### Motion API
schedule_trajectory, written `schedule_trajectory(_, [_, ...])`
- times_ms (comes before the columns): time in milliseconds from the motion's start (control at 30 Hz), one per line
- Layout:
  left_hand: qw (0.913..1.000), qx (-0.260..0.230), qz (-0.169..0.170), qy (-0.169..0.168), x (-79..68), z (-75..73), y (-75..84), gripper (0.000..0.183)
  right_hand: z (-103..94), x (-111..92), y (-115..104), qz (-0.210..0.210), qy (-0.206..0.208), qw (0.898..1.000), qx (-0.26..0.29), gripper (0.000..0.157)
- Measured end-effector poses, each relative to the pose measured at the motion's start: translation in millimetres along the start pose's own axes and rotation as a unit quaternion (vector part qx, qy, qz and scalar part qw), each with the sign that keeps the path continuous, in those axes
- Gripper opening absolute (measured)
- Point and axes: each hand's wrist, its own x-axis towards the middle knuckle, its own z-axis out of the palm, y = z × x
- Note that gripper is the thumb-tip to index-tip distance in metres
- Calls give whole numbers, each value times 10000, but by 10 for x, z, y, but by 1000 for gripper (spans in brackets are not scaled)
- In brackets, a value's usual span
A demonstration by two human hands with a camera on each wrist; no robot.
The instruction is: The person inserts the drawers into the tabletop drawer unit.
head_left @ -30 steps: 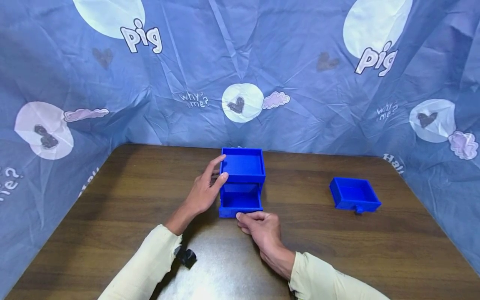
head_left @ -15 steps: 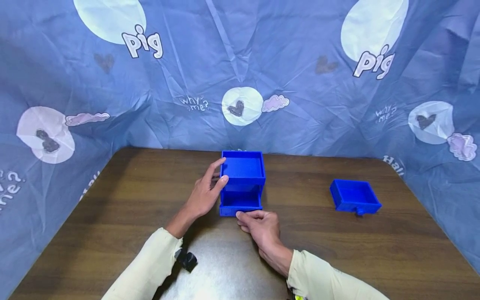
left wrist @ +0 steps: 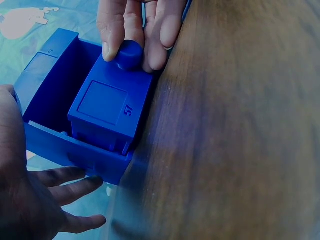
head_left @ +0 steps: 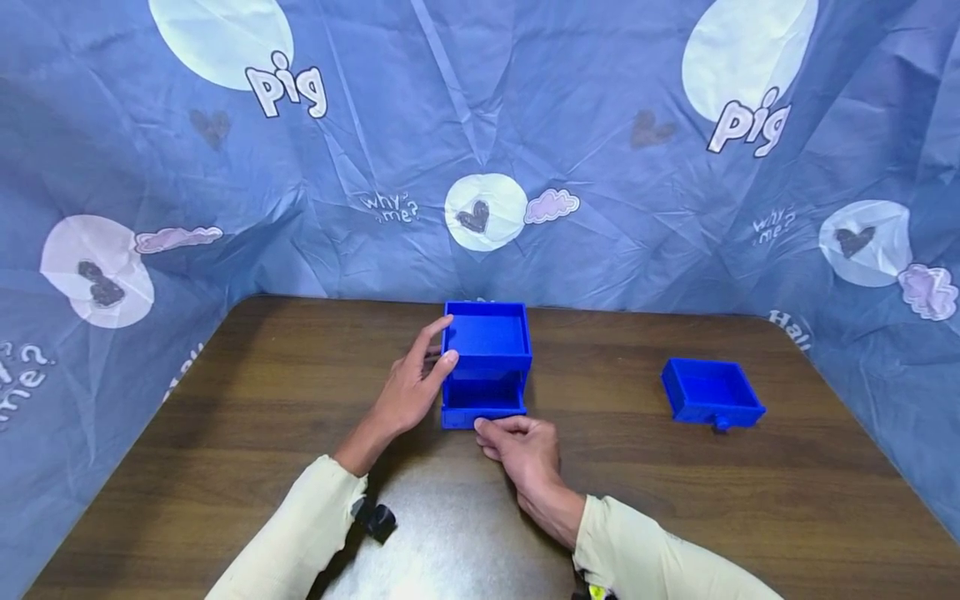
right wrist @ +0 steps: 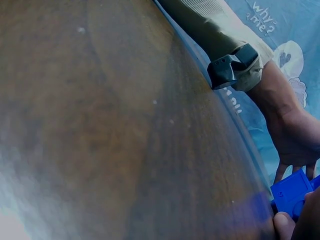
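Note:
A small blue drawer cabinet (head_left: 491,362) stands near the table's back edge, with a shallow recess on top and an unfilled upper slot. Its lower drawer (left wrist: 102,102), marked 57, sticks partly out of the front. My right hand (head_left: 528,454) pinches the round knob (left wrist: 130,54) of this drawer between thumb and fingers; in the head view the knob is hidden behind them. My left hand (head_left: 408,387) rests against the cabinet's left side, thumb and index finger at the top rim. Its other fingers stretch out straight along the side in the left wrist view.
A second blue drawer (head_left: 712,392) with a knob sits apart on the right of the wooden table (head_left: 600,500). A blue printed cloth (head_left: 360,150) hangs behind the table and along its sides. Black wrist cameras are strapped to both sleeves.
My right hand has slid the lower drawer a little farther into the cabinet, away from me. My left hand keeps its place on the cabinet's side.

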Motion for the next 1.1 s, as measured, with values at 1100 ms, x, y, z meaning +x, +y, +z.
schedule_trajectory(1100, [10000,29,-38,9,8,7,0,50,28,141,2,-60,114,9998,-119,19])
